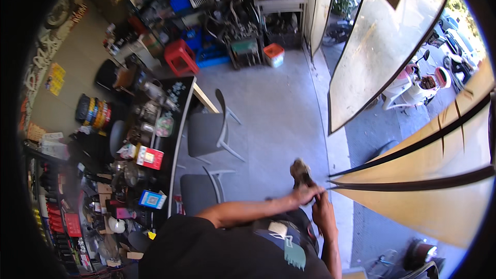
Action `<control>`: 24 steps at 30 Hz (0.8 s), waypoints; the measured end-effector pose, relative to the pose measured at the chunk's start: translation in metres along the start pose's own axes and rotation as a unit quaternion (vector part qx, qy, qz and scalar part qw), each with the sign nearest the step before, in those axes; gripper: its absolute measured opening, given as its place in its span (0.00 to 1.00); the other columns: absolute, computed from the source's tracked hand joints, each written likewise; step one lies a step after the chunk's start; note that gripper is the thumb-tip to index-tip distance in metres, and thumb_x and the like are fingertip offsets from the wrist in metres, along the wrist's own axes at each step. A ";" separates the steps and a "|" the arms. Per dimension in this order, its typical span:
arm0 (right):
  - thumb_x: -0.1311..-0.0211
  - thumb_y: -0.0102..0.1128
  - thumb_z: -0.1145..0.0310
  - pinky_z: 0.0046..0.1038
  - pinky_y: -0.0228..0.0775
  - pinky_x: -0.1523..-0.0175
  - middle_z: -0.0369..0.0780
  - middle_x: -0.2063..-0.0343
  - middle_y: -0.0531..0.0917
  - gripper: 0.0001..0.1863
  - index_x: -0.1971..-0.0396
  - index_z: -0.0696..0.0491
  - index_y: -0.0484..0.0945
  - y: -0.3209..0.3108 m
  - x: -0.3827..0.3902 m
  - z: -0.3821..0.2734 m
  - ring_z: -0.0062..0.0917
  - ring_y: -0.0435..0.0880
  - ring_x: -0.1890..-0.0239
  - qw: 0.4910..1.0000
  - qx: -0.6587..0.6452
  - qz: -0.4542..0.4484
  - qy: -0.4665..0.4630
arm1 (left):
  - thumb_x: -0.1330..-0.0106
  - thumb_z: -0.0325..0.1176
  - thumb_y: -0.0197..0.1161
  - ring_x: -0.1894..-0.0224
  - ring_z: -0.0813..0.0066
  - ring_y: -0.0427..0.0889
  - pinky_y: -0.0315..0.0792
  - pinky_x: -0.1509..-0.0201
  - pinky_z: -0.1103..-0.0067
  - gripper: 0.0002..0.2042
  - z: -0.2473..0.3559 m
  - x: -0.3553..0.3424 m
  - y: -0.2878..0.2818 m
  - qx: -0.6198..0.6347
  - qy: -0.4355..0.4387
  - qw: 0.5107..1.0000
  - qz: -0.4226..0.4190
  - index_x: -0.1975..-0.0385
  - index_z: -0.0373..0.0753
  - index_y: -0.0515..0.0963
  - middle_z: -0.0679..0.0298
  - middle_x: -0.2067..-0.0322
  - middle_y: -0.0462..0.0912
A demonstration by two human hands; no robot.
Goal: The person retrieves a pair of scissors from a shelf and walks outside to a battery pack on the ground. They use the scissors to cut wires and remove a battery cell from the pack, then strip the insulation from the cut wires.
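Note:
A dirty object [300, 170] of grey, brown and black, its kind unclear, is held out in front of my body near the middle right of the view. My left hand [306, 194] is closed on its lower end, reaching across from the left. Just below and to the right, my right hand [322, 212] is also closed at the object's lower part, touching or nearly touching my left hand; its fingertips are partly hidden, so exactly what they grip is hard to see.
Left are grey chairs [206, 132] beside a cluttered dark table [182, 119]. At the back stand a red stool [178, 57], a bucket [274, 57] and tool racks. Right are hanging translucent strip curtains [382, 46], a tied-back yellowish one [413, 206] and a parked scooter [413, 85] outside.

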State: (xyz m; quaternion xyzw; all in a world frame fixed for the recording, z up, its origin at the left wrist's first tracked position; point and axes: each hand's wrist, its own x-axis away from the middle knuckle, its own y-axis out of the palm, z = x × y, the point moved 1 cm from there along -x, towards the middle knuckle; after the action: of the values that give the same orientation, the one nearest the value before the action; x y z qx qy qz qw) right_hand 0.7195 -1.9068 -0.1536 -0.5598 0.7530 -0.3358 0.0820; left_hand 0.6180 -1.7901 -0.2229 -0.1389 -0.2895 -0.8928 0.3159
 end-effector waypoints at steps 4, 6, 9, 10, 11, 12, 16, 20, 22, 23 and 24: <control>0.28 0.53 0.77 0.59 0.72 0.58 0.67 0.64 0.83 0.17 0.42 0.57 0.65 -0.007 -0.143 -0.054 0.72 0.81 0.58 0.998 -0.028 -0.050 -0.030 | 0.22 0.43 0.67 0.71 0.81 0.81 0.75 0.66 0.79 0.16 0.098 -0.075 -0.069 0.036 0.034 0.998 0.030 0.68 0.39 0.88 0.68 0.74 0.85; 0.30 0.64 0.71 0.59 0.75 0.59 0.64 0.67 0.84 0.24 0.43 0.59 0.62 0.000 -0.202 -0.077 0.69 0.83 0.61 0.995 -0.015 -0.091 -0.045 | 0.22 0.41 0.68 0.70 0.80 0.82 0.76 0.63 0.77 0.15 0.138 -0.095 -0.109 0.014 0.069 0.996 0.048 0.65 0.35 0.89 0.68 0.74 0.84; 0.38 0.78 0.62 0.47 0.76 0.60 0.53 0.69 0.83 0.32 0.44 0.60 0.67 0.015 -0.279 -0.103 0.52 0.84 0.67 0.982 0.066 -0.169 -0.051 | 0.23 0.36 0.67 0.74 0.80 0.74 0.73 0.66 0.72 0.13 0.191 -0.127 -0.171 -0.121 0.150 0.974 0.119 0.66 0.31 0.85 0.67 0.78 0.77; 0.38 0.79 0.62 0.44 0.75 0.62 0.50 0.71 0.83 0.31 0.46 0.60 0.69 0.017 -0.299 -0.111 0.45 0.83 0.70 0.980 0.075 -0.178 -0.042 | 0.23 0.35 0.67 0.74 0.80 0.74 0.73 0.66 0.72 0.14 0.206 -0.129 -0.195 -0.117 0.141 0.976 0.117 0.70 0.31 0.81 0.67 0.79 0.76; 0.39 0.81 0.62 0.41 0.75 0.63 0.48 0.73 0.83 0.31 0.47 0.61 0.70 0.021 -0.326 -0.121 0.38 0.82 0.72 0.978 0.084 -0.187 -0.027 | 0.24 0.34 0.67 0.74 0.80 0.74 0.73 0.66 0.72 0.15 0.225 -0.134 -0.223 -0.129 0.115 0.978 0.121 0.73 0.32 0.78 0.68 0.80 0.75; 0.40 0.83 0.63 0.35 0.71 0.68 0.41 0.78 0.80 0.28 0.51 0.60 0.74 0.023 -0.349 -0.130 0.25 0.78 0.75 0.982 0.037 -0.181 0.024 | 0.24 0.32 0.66 0.76 0.80 0.73 0.72 0.67 0.71 0.18 0.241 -0.138 -0.245 -0.147 0.131 0.965 0.173 0.77 0.34 0.70 0.69 0.81 0.71; 0.20 0.64 0.60 0.27 0.59 0.76 0.31 0.84 0.74 0.15 0.61 0.58 0.80 0.046 -0.439 -0.191 0.16 0.69 0.83 0.994 -0.074 0.009 0.081 | 0.26 0.40 0.67 0.73 0.73 0.74 0.72 0.59 0.71 0.19 0.286 -0.136 -0.331 -0.150 0.106 0.969 0.167 0.76 0.36 0.71 0.66 0.79 0.72; 0.15 0.57 0.51 0.22 0.49 0.78 0.24 0.84 0.63 0.21 0.71 0.46 0.71 0.091 -0.526 -0.285 0.11 0.59 0.85 0.903 -0.412 -0.029 0.118 | 0.23 0.45 0.68 0.67 0.73 0.73 0.71 0.54 0.71 0.19 0.325 -0.137 -0.390 -0.176 0.167 0.959 0.148 0.71 0.35 0.78 0.63 0.74 0.74; 0.15 0.57 0.51 0.23 0.49 0.79 0.25 0.84 0.60 0.21 0.72 0.44 0.68 0.122 -0.564 -0.332 0.13 0.58 0.85 0.879 -0.456 -0.065 0.123 | 0.24 0.44 0.70 0.65 0.65 0.79 0.72 0.52 0.66 0.18 0.346 -0.143 -0.411 -0.266 0.230 0.921 0.169 0.70 0.34 0.83 0.58 0.74 0.79; 0.15 0.57 0.51 0.23 0.50 0.79 0.26 0.84 0.58 0.22 0.73 0.43 0.67 0.136 -0.578 -0.353 0.15 0.57 0.85 0.878 -0.457 -0.084 0.119 | 0.25 0.44 0.71 0.65 0.62 0.80 0.72 0.52 0.64 0.18 0.355 -0.142 -0.422 -0.237 0.271 0.914 0.185 0.70 0.34 0.82 0.56 0.73 0.81; 0.15 0.57 0.52 0.24 0.51 0.78 0.26 0.84 0.58 0.22 0.74 0.42 0.66 0.147 -0.590 -0.371 0.15 0.57 0.84 0.887 -0.438 -0.086 0.118 | 0.25 0.44 0.71 0.64 0.59 0.81 0.72 0.52 0.62 0.18 0.363 -0.141 -0.432 -0.218 0.273 0.917 0.192 0.70 0.34 0.82 0.53 0.72 0.83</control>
State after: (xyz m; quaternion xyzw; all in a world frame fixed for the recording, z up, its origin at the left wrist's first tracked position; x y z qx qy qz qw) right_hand 0.6309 -1.2013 -0.1080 -0.5574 0.7767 -0.0412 -0.2904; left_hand 0.4713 -1.2290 -0.1807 -0.0083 0.0423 -0.8590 0.5102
